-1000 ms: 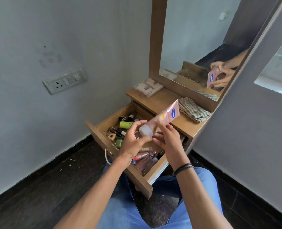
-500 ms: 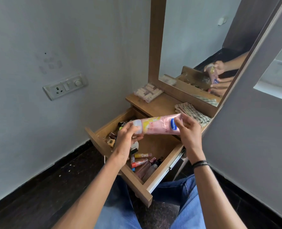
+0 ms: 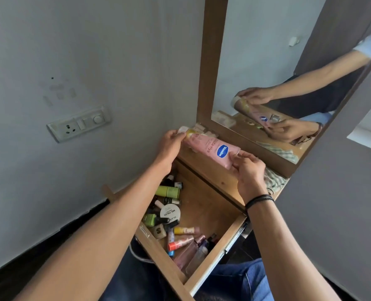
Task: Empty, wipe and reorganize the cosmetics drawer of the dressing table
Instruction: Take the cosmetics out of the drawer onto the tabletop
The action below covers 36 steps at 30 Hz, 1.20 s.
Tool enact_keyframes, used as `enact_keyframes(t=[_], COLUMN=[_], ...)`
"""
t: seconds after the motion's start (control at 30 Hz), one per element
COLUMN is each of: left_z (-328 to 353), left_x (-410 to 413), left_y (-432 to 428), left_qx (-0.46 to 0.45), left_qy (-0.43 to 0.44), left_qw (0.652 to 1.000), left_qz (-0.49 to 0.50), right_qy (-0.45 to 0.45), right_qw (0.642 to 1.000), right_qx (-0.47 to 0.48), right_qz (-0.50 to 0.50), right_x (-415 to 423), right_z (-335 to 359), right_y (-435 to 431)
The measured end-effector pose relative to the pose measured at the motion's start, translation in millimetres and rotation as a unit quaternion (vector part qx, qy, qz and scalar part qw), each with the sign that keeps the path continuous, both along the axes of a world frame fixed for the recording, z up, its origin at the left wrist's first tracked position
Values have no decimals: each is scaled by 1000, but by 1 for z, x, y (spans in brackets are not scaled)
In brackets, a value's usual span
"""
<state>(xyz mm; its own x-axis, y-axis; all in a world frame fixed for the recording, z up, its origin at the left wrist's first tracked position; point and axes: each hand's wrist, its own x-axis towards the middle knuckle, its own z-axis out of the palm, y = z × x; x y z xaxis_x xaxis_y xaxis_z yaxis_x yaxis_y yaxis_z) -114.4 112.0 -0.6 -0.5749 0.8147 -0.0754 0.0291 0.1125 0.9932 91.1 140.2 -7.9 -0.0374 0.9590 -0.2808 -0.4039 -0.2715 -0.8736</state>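
A pink lotion tube [image 3: 210, 149] with a white cap and a blue logo lies nearly flat just over the dressing table top [image 3: 221, 181], in front of the mirror. My left hand [image 3: 171, 144] grips its cap end and my right hand [image 3: 248, 170] pinches its crimped end. Below them the wooden drawer [image 3: 215, 266] stands pulled out. Several cosmetics lie along its left side and front: a green tube [image 3: 168, 191], a round white nail polish remover tub [image 3: 170, 212], small bottles and lip balms.
A striped folded cloth [image 3: 275, 181] lies on the table top at the right, partly behind my right hand. A pale palette [image 3: 198, 129] sits behind the tube. The mirror [image 3: 278, 61] rises at the back. A wall socket [image 3: 79, 124] is at the left. My knees sit under the drawer.
Both hands have carried the pink tube up and away from above the drawer to the table top by the mirror, turning it from tilted to nearly flat.
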Motion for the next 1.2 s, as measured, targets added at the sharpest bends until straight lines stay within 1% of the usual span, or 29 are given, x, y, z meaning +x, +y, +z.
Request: enact_keyframes(t=[0.17, 0.37, 0.47, 0.63, 0.73, 0.8, 0.87, 0.97, 1.1, 1.2], left_z=[6, -16, -23, -25, -21, -19, -19, -24, -45, -66], left_x=[-15, -22, -23, -16, -14, -14, -13, -6, 4, 3], left_y=[47, 85, 97, 106, 104, 93, 72, 26, -42, -89], left_qx=[-4, -45, -73, -115, -134, -122, -88, -57, -77, -116], left_qy=[78, 129, 129, 193, 203, 207, 206, 267, 324, 359], left_qw=[997, 990, 989, 975, 970, 971, 975, 962, 942, 925], left_qz=[-11, -23, -6, 3, -4, -10, -6, 17, 30, 38], right_qy=[17, 3, -28, -99, -149, -168, -170, -157, -160, -194], right_qw=[999, 996, 994, 988, 982, 978, 977, 980, 979, 972], right_qx=[-26, -46, -54, -57, -69, -68, -63, -53, -53, -22], right_qz=[-35, -70, -90, -104, -98, -100, -108, -109, -116, -134], right_x=[-24, -39, -42, -48, -53, -54, -53, -51, -42, -33], right_z=[-3, -12, -18, -23, -24, -25, -28, -26, -16, -7], right_y=[39, 68, 74, 77, 77, 77, 77, 74, 57, 26])
